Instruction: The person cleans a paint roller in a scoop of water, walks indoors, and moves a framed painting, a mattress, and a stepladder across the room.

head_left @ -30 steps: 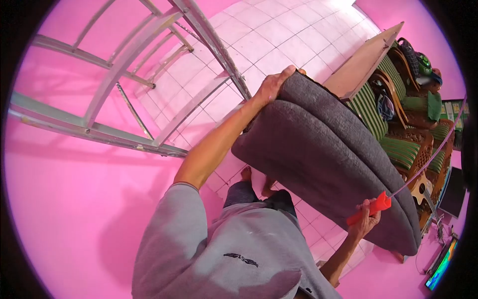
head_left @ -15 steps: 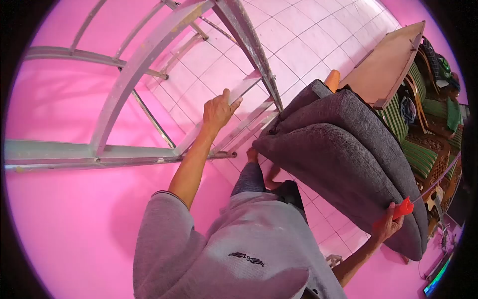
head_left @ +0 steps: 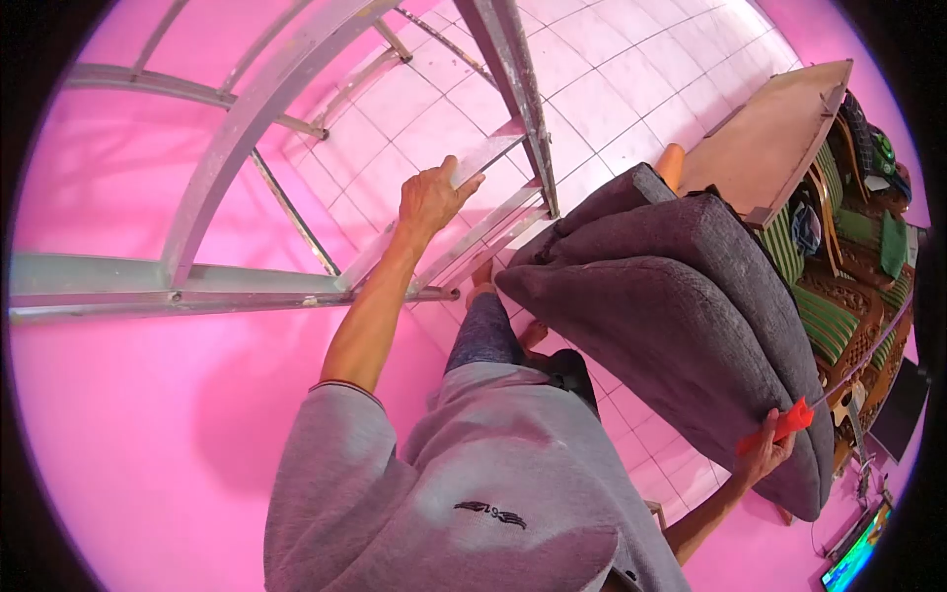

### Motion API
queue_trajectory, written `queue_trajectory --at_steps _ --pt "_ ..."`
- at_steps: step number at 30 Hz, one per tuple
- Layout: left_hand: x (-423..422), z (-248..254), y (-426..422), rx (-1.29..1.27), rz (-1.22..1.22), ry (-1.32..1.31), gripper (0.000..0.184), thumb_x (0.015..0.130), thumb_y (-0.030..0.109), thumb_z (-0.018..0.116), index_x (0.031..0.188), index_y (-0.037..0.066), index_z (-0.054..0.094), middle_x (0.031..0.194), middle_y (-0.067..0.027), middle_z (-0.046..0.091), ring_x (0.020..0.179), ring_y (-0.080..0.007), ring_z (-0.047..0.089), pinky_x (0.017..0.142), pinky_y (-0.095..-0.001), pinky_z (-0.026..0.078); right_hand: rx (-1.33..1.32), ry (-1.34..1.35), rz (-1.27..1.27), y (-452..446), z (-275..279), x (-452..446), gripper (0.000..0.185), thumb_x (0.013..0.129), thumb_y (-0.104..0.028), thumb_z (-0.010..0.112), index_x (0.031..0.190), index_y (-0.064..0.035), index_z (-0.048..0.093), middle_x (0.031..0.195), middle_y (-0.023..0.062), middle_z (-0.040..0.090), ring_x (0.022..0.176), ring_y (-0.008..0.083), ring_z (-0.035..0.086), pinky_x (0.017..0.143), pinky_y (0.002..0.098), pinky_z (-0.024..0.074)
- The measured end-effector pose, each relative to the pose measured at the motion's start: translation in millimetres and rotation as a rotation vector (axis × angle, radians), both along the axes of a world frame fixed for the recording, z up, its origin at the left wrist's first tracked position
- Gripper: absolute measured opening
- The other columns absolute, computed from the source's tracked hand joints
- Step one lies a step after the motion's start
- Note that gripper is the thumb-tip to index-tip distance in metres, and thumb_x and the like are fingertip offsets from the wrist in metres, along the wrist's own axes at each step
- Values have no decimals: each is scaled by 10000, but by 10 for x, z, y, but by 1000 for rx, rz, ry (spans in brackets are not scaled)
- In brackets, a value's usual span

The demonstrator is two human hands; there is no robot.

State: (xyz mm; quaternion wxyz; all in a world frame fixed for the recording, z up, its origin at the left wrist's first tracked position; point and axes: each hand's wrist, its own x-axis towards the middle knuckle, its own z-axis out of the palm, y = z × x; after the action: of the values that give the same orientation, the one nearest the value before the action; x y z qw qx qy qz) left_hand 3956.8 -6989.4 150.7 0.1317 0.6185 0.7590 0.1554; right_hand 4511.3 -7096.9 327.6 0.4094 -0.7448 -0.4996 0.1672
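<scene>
My left hand (head_left: 431, 204) rests on a flat rung of a metal stepladder (head_left: 286, 118), its fingers curled around the rung and partly hidden. Out to the right, my right hand (head_left: 767, 452) grips an orange-red plastic handle (head_left: 790, 421). A thin purple rod (head_left: 868, 352) appears to run from that handle toward the upper right. The handle and hand are in front of the end of a dark grey upholstered sofa (head_left: 681, 326). What lies at the rod's far end cannot be made out.
Pink walls (head_left: 118, 424) surround a light tiled floor (head_left: 612, 79). Behind the sofa are a brown board (head_left: 760, 138) and carved wooden chairs with green striped cushions (head_left: 824, 316). A lit screen (head_left: 856, 553) is at the lower right. My foot (head_left: 481, 273) is close to the ladder.
My view has shifted slightly, so the ladder and sofa sit a little differently in the picture. Both hands keep their holds.
</scene>
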Motion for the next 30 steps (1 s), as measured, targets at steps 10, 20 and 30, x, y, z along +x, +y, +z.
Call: queue_trajectory --at_steps 10,20,30 --pt "-57 5 22 -51 31 -18 517 842 524 534 883 8 522 652 -197 591 645 -389 593 572 -480 450 -53 139 -106 -98 -22 218 158 847 -215 658 885 -94 564 708 -76 422 633 34 356 565 217 271" --pt "16 55 50 187 50 170 567 818 482 595 1108 1 516 1018 -236 581 1000 -364 549 815 -453 447 29 139 -85 -45 -34 128 147 822 -104 672 806 -102 526 693 -77 416 604 25 342 536 200 259" --pt "2379 606 82 -11 -135 -1575 678 933 516 346 1405 35 272 1430 -105 302 1268 -267 356 1050 -366 278 98 218 14 -33 64 110 157 791 -121 708 823 -53 570 701 -70 436 651 40 386 576 206 333"
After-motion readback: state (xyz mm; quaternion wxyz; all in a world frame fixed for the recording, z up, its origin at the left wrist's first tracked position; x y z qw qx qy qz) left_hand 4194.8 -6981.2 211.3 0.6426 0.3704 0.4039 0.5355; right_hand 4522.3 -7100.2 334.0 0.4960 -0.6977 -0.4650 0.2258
